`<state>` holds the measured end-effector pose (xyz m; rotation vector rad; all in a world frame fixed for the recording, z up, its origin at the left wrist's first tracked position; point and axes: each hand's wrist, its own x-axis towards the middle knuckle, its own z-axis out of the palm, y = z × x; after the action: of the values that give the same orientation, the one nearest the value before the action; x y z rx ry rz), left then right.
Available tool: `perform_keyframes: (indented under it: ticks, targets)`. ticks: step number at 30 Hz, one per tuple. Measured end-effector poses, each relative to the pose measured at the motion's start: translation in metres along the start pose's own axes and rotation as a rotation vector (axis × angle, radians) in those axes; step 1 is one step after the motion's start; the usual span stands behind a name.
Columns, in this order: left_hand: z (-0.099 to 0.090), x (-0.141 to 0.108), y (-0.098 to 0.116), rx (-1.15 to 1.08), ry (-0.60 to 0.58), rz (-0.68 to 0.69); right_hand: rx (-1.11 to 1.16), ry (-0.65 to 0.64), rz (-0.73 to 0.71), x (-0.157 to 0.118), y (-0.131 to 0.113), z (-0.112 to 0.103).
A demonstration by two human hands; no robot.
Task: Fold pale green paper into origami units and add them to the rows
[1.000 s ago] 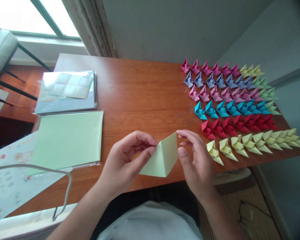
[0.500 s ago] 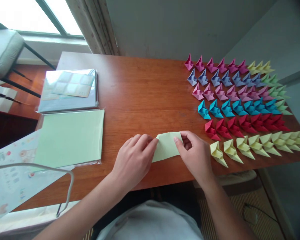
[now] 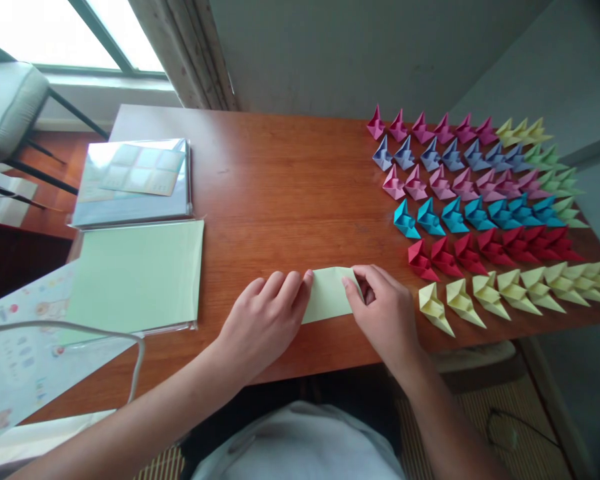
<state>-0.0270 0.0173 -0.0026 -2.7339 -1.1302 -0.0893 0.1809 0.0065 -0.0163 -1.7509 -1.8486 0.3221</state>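
A folded piece of pale green-yellow paper (image 3: pixel 329 294) lies near the front edge of the wooden table, between my two hands. My left hand (image 3: pixel 273 310) grips its left end, with the fingers closed and the thumb largely hidden. At the right end, my right hand (image 3: pixel 383 303) pinches the paper, thumb on top and the other fingers curled behind the edge. Just right of that hand begins a row of pale yellow folded paper pieces (image 3: pixel 434 308), the nearest thing to it.
Rows of red (image 3: pixel 420 259), blue (image 3: pixel 405 219), pink, purple and magenta folded paper pieces stand at the right. A pack of green paper (image 3: pixel 137 273) and a glossy wrapped pack (image 3: pixel 130 207) lie at the left. A grey cable (image 3: pixel 70 325) crosses the lower left.
Both hands and the paper have shifted slightly left in view. My left fingertips have moved up along the paper's left edge; both hands keep hold of it.
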Motion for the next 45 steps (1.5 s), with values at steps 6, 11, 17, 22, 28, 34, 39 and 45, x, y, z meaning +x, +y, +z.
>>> perform_keyframes:
  ticks: [6, 11, 17, 22, 28, 34, 39, 45]
  targets:
    - [0.001, -0.001, 0.000, 0.022, 0.031, 0.020, -0.028, 0.017, -0.063, -0.001, 0.001, 0.001]
    - [0.000, -0.001, 0.000, 0.044, 0.051, 0.031, -0.037, 0.032, -0.092, -0.002, 0.003, 0.003]
    - [-0.002, 0.001, 0.002, 0.092, 0.017, 0.041, -0.090, 0.092, -0.288, -0.004, 0.007, 0.006]
    - [-0.004, 0.002, 0.005, 0.096, 0.001, 0.040, -0.055, 0.074, -0.485, -0.014, 0.013, 0.000]
    - [-0.006, 0.001, 0.006, 0.095, -0.004, 0.034, -0.054, -0.012, -0.710, -0.021, 0.012, -0.007]
    - [-0.004, 0.001, 0.006, 0.085, 0.016, 0.029, -0.066, -0.040, -0.730, -0.016, 0.012, -0.010]
    - [-0.005, 0.001, 0.005, 0.080, 0.028, 0.020, -0.078, -0.086, -0.723, -0.019, 0.016, -0.012]
    - [-0.005, 0.003, 0.006, 0.088, 0.038, 0.020, -0.074, -0.095, -0.693, -0.021, 0.018, -0.011]
